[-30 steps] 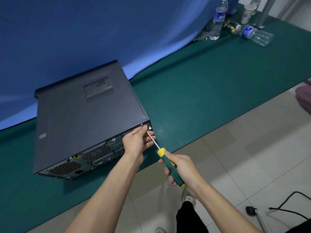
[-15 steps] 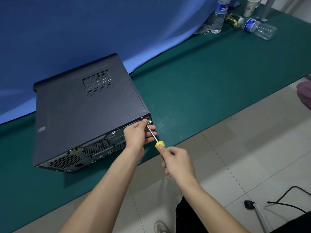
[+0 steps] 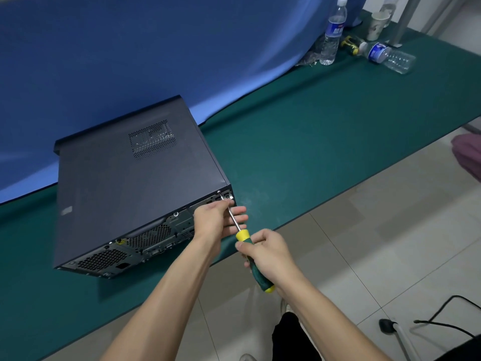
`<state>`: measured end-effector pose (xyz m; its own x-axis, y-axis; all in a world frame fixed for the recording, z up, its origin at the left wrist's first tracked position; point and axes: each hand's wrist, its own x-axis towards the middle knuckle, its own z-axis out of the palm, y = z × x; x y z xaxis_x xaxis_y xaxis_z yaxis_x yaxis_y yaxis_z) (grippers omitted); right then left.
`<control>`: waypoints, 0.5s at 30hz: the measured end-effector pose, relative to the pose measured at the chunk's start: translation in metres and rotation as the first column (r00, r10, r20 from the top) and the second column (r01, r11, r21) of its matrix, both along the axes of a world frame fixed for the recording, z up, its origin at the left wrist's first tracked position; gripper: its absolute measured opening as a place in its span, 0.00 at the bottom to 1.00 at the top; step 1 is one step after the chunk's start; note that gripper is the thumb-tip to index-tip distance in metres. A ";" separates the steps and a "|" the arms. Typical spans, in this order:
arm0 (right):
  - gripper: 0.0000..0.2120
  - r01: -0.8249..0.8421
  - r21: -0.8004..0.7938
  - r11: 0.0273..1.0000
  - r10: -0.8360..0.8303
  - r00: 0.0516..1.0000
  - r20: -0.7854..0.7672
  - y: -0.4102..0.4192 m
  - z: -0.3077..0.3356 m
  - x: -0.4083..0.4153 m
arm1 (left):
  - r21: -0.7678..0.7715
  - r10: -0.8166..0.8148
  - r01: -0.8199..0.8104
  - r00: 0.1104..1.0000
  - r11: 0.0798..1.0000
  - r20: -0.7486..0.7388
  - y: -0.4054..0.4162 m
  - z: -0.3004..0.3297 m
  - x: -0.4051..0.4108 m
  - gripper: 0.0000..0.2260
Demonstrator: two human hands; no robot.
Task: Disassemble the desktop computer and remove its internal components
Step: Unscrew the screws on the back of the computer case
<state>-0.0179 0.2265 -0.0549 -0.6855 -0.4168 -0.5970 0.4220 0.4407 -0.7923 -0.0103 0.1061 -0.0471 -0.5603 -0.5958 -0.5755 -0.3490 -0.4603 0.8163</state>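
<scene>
Desktop computer case (image 3: 130, 183): lies on its side on the green counter (image 3: 325, 142), rear panel turned toward the person and close to the counter's near edge, which puts the panel screws within easy reach.
Step in hand: judging by the tool's aim, loosening the screw at the upper right corner of the rear panel, the first stage of freeing the side cover; the case looks fully closed.
Screwdriver (image 3: 250, 254): slim bright metal shaft, tip set at the corner screw; chunky green handle with yellow collar and yellow end cap, likely rubbery for grip.
Right hand (image 3: 268, 254): fingers clenched round the handle, holding it in line with the screw so that turning force goes straight in.
Left hand (image 3: 216, 220): fingers mostly straight and relaxed, lying against the rear panel just beside the shaft, apparently steadying the tip and the case; they grasp nothing that I can see.
Case surfaces: matte dark sheet metal, boxy, with a rectangular perforated vent on the upward face; the rear shows stamped grilles, ports and bare steel.
Counter covering: flat green mat, slightly scuffed near the case corner.
Backdrop: blue cloth (image 3: 156, 48), draped in soft folds behind the case.
Far end: upright water bottle (image 3: 333, 32), a second bottle lying down (image 3: 390, 57), paper cup (image 3: 376, 26), well apart from the work.
</scene>
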 end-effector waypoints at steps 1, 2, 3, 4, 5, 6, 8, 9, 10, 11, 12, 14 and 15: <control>0.11 0.017 0.030 0.999 -0.016 0.999 -0.037 -0.002 -0.001 0.002 | -0.037 -0.015 0.016 0.999 0.999 0.032 -0.002 0.001 0.001 0.05; 0.12 0.012 0.039 0.999 -0.011 0.999 -0.043 -0.003 -0.001 0.003 | -0.066 -0.020 0.024 0.998 0.998 0.055 -0.003 0.002 0.002 0.05; 0.12 -0.001 0.016 1.000 0.002 1.000 -0.011 -0.003 -0.001 0.005 | -0.077 -0.015 0.020 0.998 0.997 0.065 -0.003 0.003 0.002 0.06; 0.12 -0.017 -0.035 0.999 0.019 0.998 0.058 -0.004 0.001 0.006 | -0.071 -0.003 0.008 0.998 0.997 0.063 -0.003 0.004 0.002 0.07; 0.12 -0.024 -0.095 0.995 0.039 0.987 0.156 -0.003 0.004 0.006 | -0.056 0.012 -0.009 0.999 0.998 0.053 -0.002 0.005 0.001 0.08; 0.12 -0.021 -0.149 0.989 0.059 0.965 0.255 -0.002 0.007 0.006 | -0.037 0.030 -0.029 0.999 0.999 0.037 0.000 0.005 0.000 0.09; 0.13 -0.005 -0.221 0.975 0.088 0.925 0.368 0.000 0.012 0.004 | 0.011 0.057 -0.057 0.998 0.998 0.006 0.001 0.005 -0.001 0.10; 0.13 -0.008 -0.230 0.973 0.091 0.931 0.355 0.001 0.012 0.003 | 0.036 0.052 -0.052 0.999 0.998 -0.001 0.001 0.006 -0.001 0.10; 0.12 -0.014 -0.218 0.976 0.083 0.946 0.312 0.002 0.011 0.002 | 0.055 0.034 -0.034 0.999 0.998 -0.004 0.000 0.006 0.000 0.09; 0.10 -0.016 -0.196 0.981 0.068 0.963 0.262 0.002 0.010 0.002 | 0.056 0.005 -0.005 1.000 0.998 0.006 -0.001 0.006 0.002 0.08; 0.09 -0.006 -0.168 0.986 0.043 0.975 0.219 0.002 0.009 0.003 | 0.034 -0.029 0.028 0.999 0.999 0.028 -0.002 0.006 0.004 0.07; 0.08 0.045 -0.141 0.989 -0.017 0.981 0.192 0.001 0.006 0.004 | -0.033 -0.067 0.070 0.995 0.997 0.076 -0.004 0.008 0.006 0.06; 0.08 0.046 -0.142 0.989 -0.016 0.979 0.201 0.000 0.005 0.004 | -0.049 -0.064 0.069 0.994 0.996 0.085 -0.004 0.008 0.006 0.07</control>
